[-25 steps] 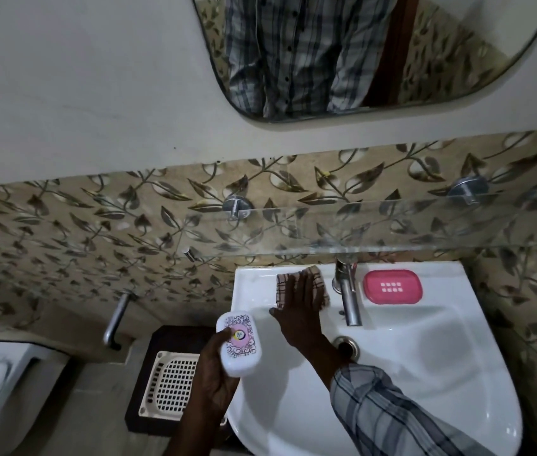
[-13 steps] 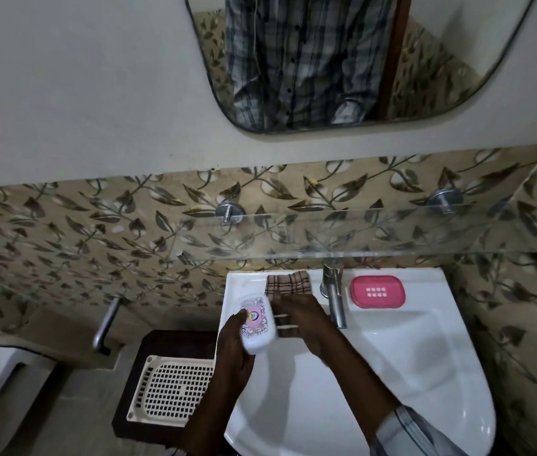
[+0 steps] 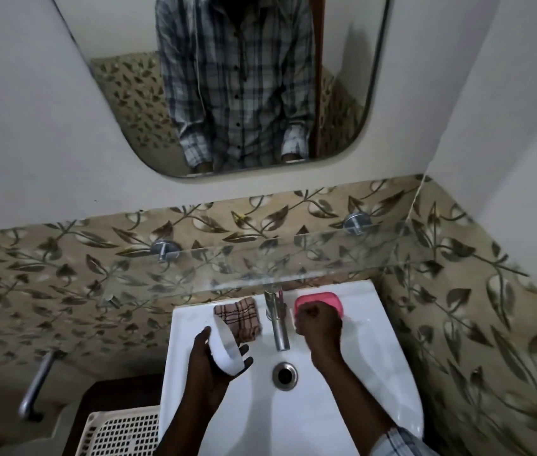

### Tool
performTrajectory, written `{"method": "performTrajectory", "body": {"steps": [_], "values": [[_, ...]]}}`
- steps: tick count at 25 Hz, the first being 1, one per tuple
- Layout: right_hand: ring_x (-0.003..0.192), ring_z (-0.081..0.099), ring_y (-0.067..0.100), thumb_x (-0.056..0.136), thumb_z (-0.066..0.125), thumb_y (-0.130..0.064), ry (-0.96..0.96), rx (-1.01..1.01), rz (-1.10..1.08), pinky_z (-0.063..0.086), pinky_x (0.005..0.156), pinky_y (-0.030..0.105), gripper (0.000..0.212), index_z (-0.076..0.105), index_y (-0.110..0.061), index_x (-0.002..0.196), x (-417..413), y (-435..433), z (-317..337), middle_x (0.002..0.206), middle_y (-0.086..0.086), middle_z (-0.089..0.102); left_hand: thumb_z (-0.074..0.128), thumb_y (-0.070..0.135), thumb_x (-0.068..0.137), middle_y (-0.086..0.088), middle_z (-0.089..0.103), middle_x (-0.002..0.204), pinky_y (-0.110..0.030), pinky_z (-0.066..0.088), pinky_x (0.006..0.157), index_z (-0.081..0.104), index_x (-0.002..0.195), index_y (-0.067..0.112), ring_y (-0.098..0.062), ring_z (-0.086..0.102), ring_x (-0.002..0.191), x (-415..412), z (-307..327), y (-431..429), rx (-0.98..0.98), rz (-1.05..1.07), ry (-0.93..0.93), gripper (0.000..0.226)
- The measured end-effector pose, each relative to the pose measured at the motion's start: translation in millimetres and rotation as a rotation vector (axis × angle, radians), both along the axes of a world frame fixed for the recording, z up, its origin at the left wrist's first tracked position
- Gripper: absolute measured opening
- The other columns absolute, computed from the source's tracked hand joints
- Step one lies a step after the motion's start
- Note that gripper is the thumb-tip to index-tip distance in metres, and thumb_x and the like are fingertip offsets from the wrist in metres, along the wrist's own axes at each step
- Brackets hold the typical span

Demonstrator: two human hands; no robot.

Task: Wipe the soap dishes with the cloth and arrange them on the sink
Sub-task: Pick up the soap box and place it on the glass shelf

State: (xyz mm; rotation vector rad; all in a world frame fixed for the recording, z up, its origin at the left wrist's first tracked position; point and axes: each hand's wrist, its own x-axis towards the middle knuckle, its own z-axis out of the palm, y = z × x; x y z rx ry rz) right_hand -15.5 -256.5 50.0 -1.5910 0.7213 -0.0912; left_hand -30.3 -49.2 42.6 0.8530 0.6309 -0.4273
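Fingers (image 3: 246, 351) and thumb of the left hand (image 3: 209, 368) are curled round the white soap dish (image 3: 225, 344), clasping it across its width. The dish is turned on edge, so mostly its narrow side faces the camera. Its long axis runs slantwise, with the far end pointing to the back-left corner of the sink (image 3: 178, 327) and the near end pointing toward the drain (image 3: 284, 376). It is held above the left side of the basin, clear of the porcelain. In this view its far end overlaps the checked cloth (image 3: 242, 314), which lies bunched on the sink's back ledge, just left of the tap (image 3: 277, 324). The left palm is turned up and inward, and the bare forearm comes in from the sink's front-left edge.

Right of the tap, the right hand (image 3: 319, 325) is clenched knuckles-up on the pink soap dish (image 3: 314, 298), grasping its near long edge. The fingertips are hidden under the hand. That dish sits flat on the back ledge toward the back-right corner, with its long axis along the back edge. The right wrist is bent down. The forearm crosses the basin from the front-right edge, where a plaid sleeve (image 3: 397, 442) shows.

A glass shelf (image 3: 293, 258) hangs above the ledge.
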Motion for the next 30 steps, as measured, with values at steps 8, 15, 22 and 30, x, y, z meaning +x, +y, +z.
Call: {"method": "performTrajectory", "body": {"steps": [8,15,22,30], "values": [[0.104,0.064,0.046,0.095,0.064,-0.013,0.354,0.338,-0.292,0.056,0.088,0.056,0.046,0.049,0.011,0.131,26.4,-34.3,-54.4,0.121,0.026,0.059,0.05,0.047,0.093,-0.02,0.063,0.089,-0.057,0.052,0.089,0.061,0.112,0.005,-0.038,0.063,0.086,-9.0,-1.7,8.8,0.048,-0.013,-0.004,0.048],[0.08,0.066,0.04,0.086,0.063,0.009,0.282,0.295,-0.372,0.057,0.078,0.061,0.035,0.058,0.017,0.119,19.5,-39.1,-56.3,0.102,0.03,0.063,0.064,0.039,0.088,-0.013,0.066,0.088,-0.047,0.057,0.081,0.067,0.113,0.008,-0.03,0.065,0.083,-12.4,-2.7,10.0,0.121,-0.134,-0.102,0.039],[0.057,0.063,0.017,0.078,0.082,-0.015,-0.114,-0.252,0.133,0.053,0.052,0.029,0.014,0.074,-0.018,0.088,-52.0,-16.0,21.1,0.074,0.001,0.072,0.085,0.041,0.067,-0.004,0.073,0.091,-0.048,0.056,0.083,0.074,0.103,0.017,-0.026,0.07,0.089,-24.7,9.0,-1.8,0.259,-0.247,-0.186,0.045],[0.083,0.071,0.023,0.08,0.081,-0.022,-0.165,-0.125,0.293,0.059,0.069,0.04,0.018,0.073,-0.018,0.096,-74.9,61.2,50.9,0.091,0.001,0.076,0.075,0.033,0.081,-0.019,0.069,0.124,-0.06,0.053,0.095,0.064,0.127,0.013,-0.042,0.066,0.113,-35.2,25.6,-11.2,0.143,-0.269,-0.295,0.051]]}}
